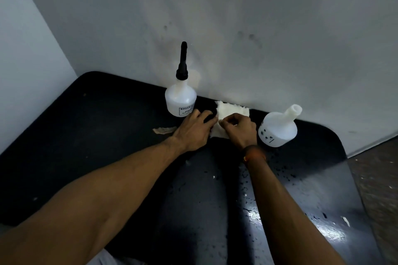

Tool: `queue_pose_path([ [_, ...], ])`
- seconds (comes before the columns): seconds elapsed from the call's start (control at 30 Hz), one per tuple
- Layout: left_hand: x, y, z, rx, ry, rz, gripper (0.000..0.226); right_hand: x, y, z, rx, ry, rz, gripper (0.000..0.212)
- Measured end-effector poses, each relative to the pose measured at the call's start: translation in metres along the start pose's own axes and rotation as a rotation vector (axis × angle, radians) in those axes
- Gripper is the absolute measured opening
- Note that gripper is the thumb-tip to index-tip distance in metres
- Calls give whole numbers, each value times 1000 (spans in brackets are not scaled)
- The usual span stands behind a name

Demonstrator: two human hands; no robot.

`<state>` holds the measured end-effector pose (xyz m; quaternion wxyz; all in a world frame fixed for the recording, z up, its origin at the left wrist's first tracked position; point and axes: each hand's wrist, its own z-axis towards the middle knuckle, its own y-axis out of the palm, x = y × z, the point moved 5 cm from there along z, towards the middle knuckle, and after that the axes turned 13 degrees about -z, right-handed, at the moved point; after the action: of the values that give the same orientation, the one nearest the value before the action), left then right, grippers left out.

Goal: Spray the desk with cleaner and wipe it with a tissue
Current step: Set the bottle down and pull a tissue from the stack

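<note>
Both hands meet at the tissue [228, 114], right of the nozzle bottle [181, 101]: left hand [193, 129] grips a dark object at its left edge, right hand [239, 129] pinches its near edge. Tissue lies flat on the desk [86, 146], against the wall, long axis running away from the hands; wet droplets lie nearer, on the right hand's side.

- Plain indoor corner, room type unclear: could be a small office or utility room
- Bare pale walls [237, 17], scuffed and smudged, meet at left
- Dark counter [86, 146] with rounded corners pushed against wall, surface chipped, wet spots
- Two white plastic bottles: labelled bottle [180, 98] with black nozzle, open bottle [277, 129]
- Speckled brown floor [379, 189] at right
</note>
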<state>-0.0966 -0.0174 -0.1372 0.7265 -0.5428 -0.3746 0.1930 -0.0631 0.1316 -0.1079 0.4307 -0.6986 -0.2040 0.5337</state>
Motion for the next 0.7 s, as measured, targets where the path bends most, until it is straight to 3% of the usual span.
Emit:
queue_pose_path([
  [0.2, 1, -1, -2, 49, 16, -12, 56, -1, 6, 9, 17, 84, -70, 30],
  [0.47, 3, -5, -3, 82, 10, -71, 53, -6, 7, 11, 28, 127, -132, 26],
  [0.7, 4, -5, -3, 86, 5, -57, 55, 5, -7, 12, 79, 279, 156, 21],
])
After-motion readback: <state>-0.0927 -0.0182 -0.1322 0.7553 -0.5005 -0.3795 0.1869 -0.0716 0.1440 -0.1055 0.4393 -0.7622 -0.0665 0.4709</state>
